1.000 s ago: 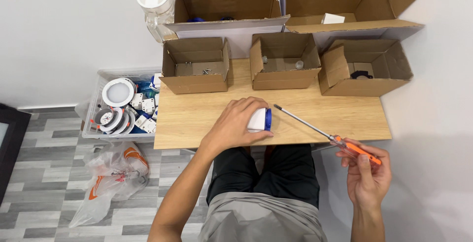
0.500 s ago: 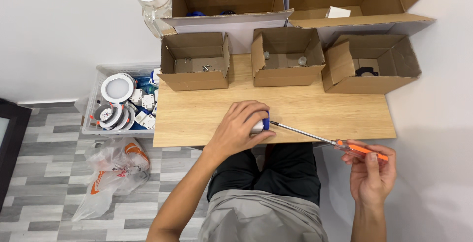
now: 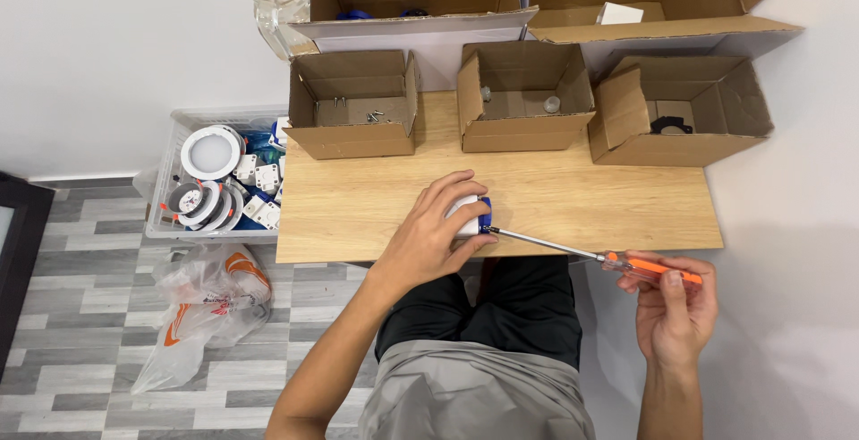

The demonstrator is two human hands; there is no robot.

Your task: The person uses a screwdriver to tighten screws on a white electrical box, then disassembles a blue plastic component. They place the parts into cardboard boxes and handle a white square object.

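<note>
- Left of the table (image 3: 358,216) I see grey floor tiles, a crumpled bag (image 3: 210,301) and a bin (image 3: 170,171) of white parts against the white wall.
- Three open boxes (image 3: 353,113) line the table's far edge.
- My left hand (image 3: 429,239) is clamped over a small white-and-blue part (image 3: 472,210) at the table's near edge.
- My right hand (image 3: 676,310), off the table's right corner, is closed on the orange screwdriver (image 3: 626,264); its tip meets the part.
</note>
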